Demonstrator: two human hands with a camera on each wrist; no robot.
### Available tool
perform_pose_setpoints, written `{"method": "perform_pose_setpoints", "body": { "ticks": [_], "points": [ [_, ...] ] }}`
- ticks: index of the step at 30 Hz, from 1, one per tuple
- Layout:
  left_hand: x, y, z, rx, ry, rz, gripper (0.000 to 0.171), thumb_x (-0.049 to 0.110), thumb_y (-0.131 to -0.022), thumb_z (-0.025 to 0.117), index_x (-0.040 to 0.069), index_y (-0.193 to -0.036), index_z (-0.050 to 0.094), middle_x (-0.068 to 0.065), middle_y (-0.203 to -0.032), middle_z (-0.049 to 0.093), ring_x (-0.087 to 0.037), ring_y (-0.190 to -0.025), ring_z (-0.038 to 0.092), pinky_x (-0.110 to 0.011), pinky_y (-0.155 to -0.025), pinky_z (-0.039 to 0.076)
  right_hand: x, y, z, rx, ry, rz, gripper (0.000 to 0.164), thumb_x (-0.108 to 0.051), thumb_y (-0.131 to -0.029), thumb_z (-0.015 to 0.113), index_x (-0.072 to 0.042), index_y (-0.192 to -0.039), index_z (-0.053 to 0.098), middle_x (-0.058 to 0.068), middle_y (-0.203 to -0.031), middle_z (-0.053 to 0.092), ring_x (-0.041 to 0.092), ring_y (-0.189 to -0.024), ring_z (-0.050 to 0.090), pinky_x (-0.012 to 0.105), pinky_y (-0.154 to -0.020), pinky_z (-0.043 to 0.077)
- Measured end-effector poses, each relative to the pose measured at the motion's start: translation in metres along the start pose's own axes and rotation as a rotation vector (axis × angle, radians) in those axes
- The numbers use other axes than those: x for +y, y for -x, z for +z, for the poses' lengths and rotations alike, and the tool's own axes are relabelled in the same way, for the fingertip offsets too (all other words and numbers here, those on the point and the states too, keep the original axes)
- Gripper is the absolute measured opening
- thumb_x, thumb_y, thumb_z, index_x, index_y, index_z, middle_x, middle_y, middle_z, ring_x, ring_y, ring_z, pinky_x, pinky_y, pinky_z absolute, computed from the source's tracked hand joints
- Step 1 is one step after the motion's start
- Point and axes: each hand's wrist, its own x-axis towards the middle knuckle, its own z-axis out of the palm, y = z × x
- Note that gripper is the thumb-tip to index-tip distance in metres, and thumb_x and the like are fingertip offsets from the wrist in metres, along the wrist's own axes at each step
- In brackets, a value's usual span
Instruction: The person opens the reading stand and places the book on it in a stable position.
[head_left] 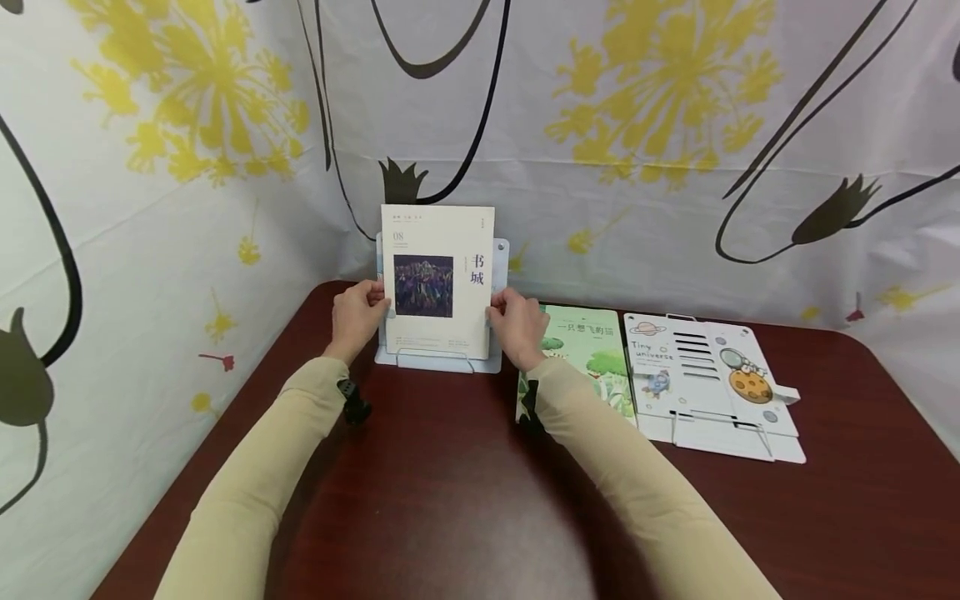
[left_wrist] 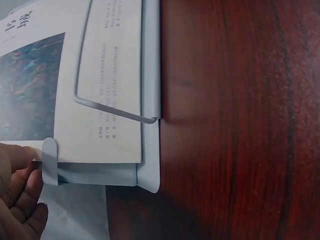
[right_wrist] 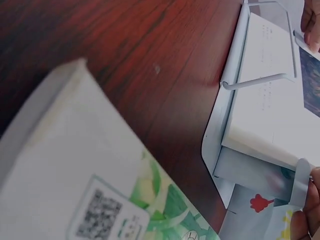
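Note:
A white-covered book (head_left: 435,333) with a dark picture leans upright on a pale metal book stand (head_left: 502,258) at the back of the table. A bent wire (left_wrist: 115,111) crosses the lower front of the book. My left hand (head_left: 355,321) grips the book's left edge, thumb in front beside a small side tab (left_wrist: 50,161) that overlaps the cover. On the opposite edge, my right hand (head_left: 520,329) pinches the book near the other side tab (right_wrist: 300,182). Parts of both hands' fingers are hidden behind the edges.
A green picture book (head_left: 581,333) lies right of the stand, partly under my right forearm. Beyond it a white folded book stand (head_left: 705,375) with space drawings lies flat on the dark red table (head_left: 420,500). A flower-patterned cloth (head_left: 525,125) hangs behind.

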Motion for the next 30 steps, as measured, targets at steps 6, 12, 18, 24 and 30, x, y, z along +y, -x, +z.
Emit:
{"method": "perform_pose_setpoints", "body": {
  "ticks": [6, 12, 18, 24, 30],
  "points": [
    [0.001, 0.002, 0.003, 0.011, -0.015, 0.02, 0.023, 0.013, -0.087, 0.066, 0.001, -0.107, 0.067, -0.015, -0.1, 0.07, -0.027, -0.091, 0.066, -0.041, -0.077, 0.053, 0.001, -0.001, -0.004, 0.005, 0.03, 0.018, 0.009, -0.027, -0.087, 0.065, -0.018, -0.089, 0.067, -0.002, -0.086, 0.067, 0.023, -0.088, 0.056, 0.044, -0.082, 0.041],
    [0.005, 0.006, 0.005, 0.053, 0.01, -0.02, 0.03, 0.011, -0.086, 0.067, 0.0, -0.113, 0.061, -0.016, -0.107, 0.066, -0.029, -0.096, 0.062, -0.043, -0.082, 0.05, 0.006, 0.001, -0.011, -0.016, -0.127, -0.043, 0.012, -0.022, -0.089, 0.064, -0.011, -0.095, 0.066, 0.004, -0.082, 0.064, 0.02, -0.072, 0.056, 0.033, -0.069, 0.043],
    [0.029, 0.004, 0.012, 0.125, 0.115, 0.072, 0.035, 0.009, -0.086, 0.067, -0.001, -0.117, 0.055, -0.017, -0.112, 0.059, -0.032, -0.101, 0.056, -0.044, -0.087, 0.046, 0.018, 0.002, -0.043, -0.009, -0.29, -0.047, 0.016, -0.017, -0.092, 0.06, -0.005, -0.101, 0.065, 0.011, -0.09, 0.064, 0.024, -0.076, 0.056, 0.03, -0.067, 0.043],
    [0.074, 0.016, 0.034, 0.036, 0.354, 0.139, 0.033, 0.007, -0.086, 0.067, -0.003, -0.115, 0.056, -0.019, -0.111, 0.061, -0.03, -0.099, 0.06, -0.036, -0.087, 0.051, 0.048, 0.009, -0.079, -0.02, -0.41, 0.042, 0.019, -0.017, -0.093, 0.059, -0.003, -0.104, 0.064, 0.011, -0.094, 0.062, 0.018, -0.078, 0.053, 0.027, -0.066, 0.042],
    [0.119, 0.042, 0.07, -0.209, 0.598, -0.05, 0.037, 0.009, -0.085, 0.069, -0.002, -0.117, 0.057, -0.016, -0.113, 0.063, -0.027, -0.1, 0.061, -0.032, -0.088, 0.051, 0.095, 0.026, -0.115, 0.03, -0.429, 0.103, 0.021, -0.016, -0.093, 0.059, 0.002, -0.104, 0.064, 0.012, -0.096, 0.061, 0.01, -0.074, 0.048, 0.02, -0.062, 0.041]
  ]
}}
